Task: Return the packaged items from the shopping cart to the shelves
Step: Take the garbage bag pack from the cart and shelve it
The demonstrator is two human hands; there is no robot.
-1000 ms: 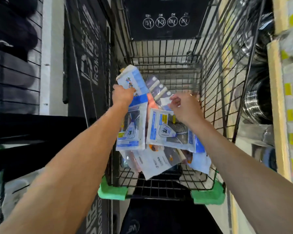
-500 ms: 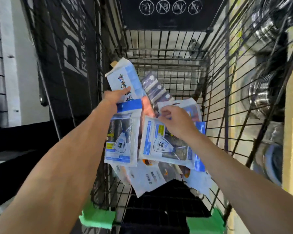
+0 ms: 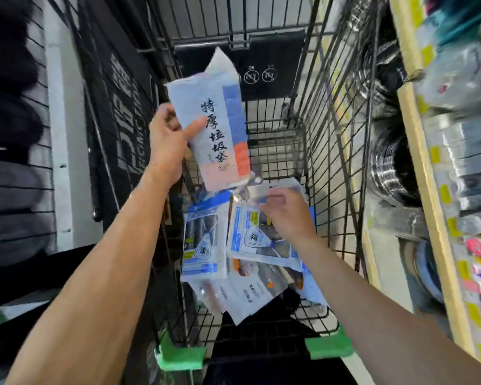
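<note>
The tall package (image 3: 211,129) is showing a pale blue-white face with black brush characters running down it, a blue block stripe along one side that is turning to orange-red lower down, and a pink patch at the bottom. The flat packs (image 3: 203,245) in the cart are showing white with blue borders, small yellow labels and a shield-shaped emblem. The shopping cart (image 3: 331,162) is appearing as black wire mesh with bright green corner pieces (image 3: 181,357) and a black panel (image 3: 272,70) bearing white round symbols. The shelves (image 3: 428,190) are showing pale wood edges with yellow tags.
</note>
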